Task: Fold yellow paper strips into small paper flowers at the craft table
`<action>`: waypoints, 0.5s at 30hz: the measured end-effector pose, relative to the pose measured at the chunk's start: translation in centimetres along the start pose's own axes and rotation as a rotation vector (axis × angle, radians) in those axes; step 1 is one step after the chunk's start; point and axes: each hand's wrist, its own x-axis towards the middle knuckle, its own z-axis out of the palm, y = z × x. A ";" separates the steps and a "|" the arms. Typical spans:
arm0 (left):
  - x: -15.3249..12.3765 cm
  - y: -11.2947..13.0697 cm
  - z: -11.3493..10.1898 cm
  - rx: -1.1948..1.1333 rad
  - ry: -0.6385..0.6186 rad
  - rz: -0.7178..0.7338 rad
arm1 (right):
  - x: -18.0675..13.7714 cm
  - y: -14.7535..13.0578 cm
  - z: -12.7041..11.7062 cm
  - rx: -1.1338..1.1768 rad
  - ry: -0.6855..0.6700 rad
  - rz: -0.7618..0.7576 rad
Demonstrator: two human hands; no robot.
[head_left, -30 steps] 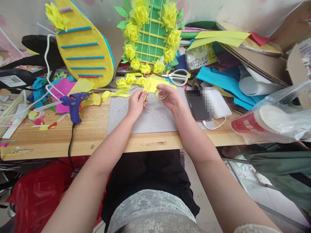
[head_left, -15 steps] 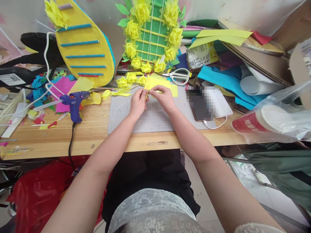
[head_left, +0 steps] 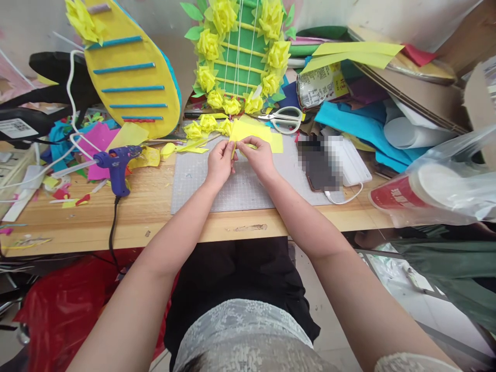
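Observation:
My left hand [head_left: 219, 164] and my right hand [head_left: 259, 156] meet over the grey cutting mat [head_left: 232, 188], fingertips pinched together on a yellow paper strip [head_left: 234, 144]. A tape roll was in my right hand earlier; I cannot see it now behind the fingers. A loose yellow sheet [head_left: 253, 133] lies on the mat just beyond the hands. Small yellow paper flowers [head_left: 207, 124] sit behind the left hand.
A purple glue gun [head_left: 116, 161] stands at the left on the wooden table [head_left: 96, 217]. Scissors [head_left: 284, 118], a phone [head_left: 318, 165] and a white charger lie to the right. A green-and-yellow flowered craft [head_left: 242, 57], a yellow leaf-shaped board [head_left: 129, 72], paper piles and bagged cups [head_left: 422, 194] crowd the back and right.
My right hand, which held a tape roll apart from the left, moved left and joined the left hand at the yellow strip. Both hands now pinch it together.

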 end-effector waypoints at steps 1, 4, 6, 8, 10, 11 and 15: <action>0.0 0.0 0.0 -0.003 0.000 -0.002 | 0.0 0.0 0.0 -0.008 0.006 0.002; 0.0 0.1 0.0 -0.004 -0.006 -0.010 | -0.1 0.0 0.0 -0.034 0.015 0.002; 0.0 0.1 0.0 -0.003 -0.013 -0.016 | -0.1 0.1 0.1 -0.042 0.016 0.017; 0.0 0.1 0.0 -0.008 -0.018 -0.020 | -0.1 0.1 0.1 -0.047 0.026 0.043; 0.1 0.0 0.0 -0.017 -0.019 -0.023 | -0.2 0.2 0.3 -0.055 0.045 0.057; 0.1 0.0 0.0 -0.021 -0.017 -0.023 | -0.2 0.3 0.4 -0.061 0.055 0.057; 0.3 -0.2 0.0 -0.019 -0.011 -0.024 | -0.1 0.4 0.7 -0.074 0.087 0.058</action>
